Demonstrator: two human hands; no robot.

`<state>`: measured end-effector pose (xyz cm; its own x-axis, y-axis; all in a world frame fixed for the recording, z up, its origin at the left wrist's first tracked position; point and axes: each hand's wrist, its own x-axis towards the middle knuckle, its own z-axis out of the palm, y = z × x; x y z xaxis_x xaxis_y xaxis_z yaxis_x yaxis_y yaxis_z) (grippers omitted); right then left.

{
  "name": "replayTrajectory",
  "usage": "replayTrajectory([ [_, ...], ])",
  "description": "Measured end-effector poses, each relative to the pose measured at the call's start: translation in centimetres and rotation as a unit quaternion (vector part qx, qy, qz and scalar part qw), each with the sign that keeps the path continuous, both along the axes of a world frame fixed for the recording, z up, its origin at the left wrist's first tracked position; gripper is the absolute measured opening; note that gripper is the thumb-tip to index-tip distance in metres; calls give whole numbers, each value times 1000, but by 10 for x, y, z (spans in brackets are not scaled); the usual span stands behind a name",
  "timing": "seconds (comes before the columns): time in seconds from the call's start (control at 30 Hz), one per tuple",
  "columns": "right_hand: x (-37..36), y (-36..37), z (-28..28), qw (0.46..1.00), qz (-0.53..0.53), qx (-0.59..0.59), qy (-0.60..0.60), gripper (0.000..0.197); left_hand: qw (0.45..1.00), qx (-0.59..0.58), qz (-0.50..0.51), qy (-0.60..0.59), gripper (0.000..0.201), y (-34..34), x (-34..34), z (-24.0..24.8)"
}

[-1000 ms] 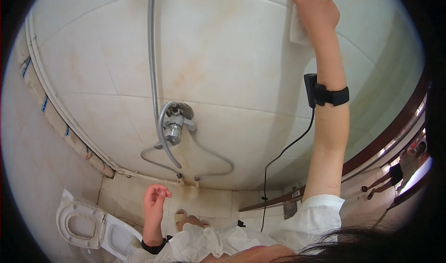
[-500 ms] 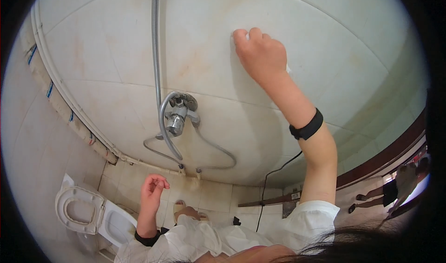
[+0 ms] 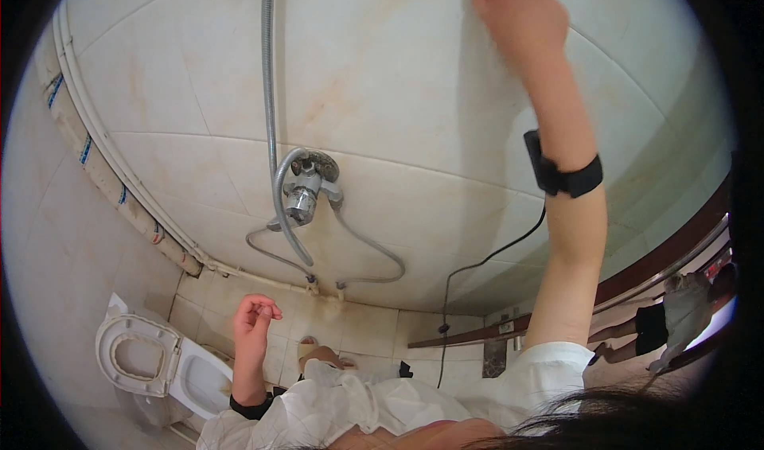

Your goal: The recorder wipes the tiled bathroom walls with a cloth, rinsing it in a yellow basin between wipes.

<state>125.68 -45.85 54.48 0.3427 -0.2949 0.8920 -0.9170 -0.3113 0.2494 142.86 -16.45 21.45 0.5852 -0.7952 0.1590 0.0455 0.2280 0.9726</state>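
White tiled wall (image 3: pixel 382 84), open between hose (image 3: pixel 269 68) and right hand (image 3: pixel 524 16)

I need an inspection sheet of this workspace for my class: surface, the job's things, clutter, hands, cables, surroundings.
Surface: pale tiled wall, brownish stains.
Job's things: right hand is up by the wall; whatever it may hold is too hidden to name. Chrome tap with a long metal hose rising from it.
Clutter: small black object low in view, kind unclear.
Hands: right hand raised, fingertips cut off by the picture's upper edge; left hand low, fingers loosely curled, nothing seen in it.
Cables: black cord hanging from the right forearm's strap.
Surroundings: toilet at lower left; another person at far right.
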Motion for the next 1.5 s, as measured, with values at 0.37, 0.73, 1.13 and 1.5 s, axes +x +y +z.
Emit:
replayTrajectory([
  [0.37,24,-19,-116,976,156,-42,145,9,999,-13,-42,-3,6,-14,-3,-2],
  [0.73,-47,-16,-12,994,65,-82,-33,16,1000,13,-5,-13,5,10,9,-1],
  [1.13,-25,-18,-173,967,127,43,-218,12,999,19,-36,-23,6,-13,9,6],
  [1.5,-3,-7,-268,947,160,168,-221,9,979,12,-196,-63,8,-64,4,20],
])
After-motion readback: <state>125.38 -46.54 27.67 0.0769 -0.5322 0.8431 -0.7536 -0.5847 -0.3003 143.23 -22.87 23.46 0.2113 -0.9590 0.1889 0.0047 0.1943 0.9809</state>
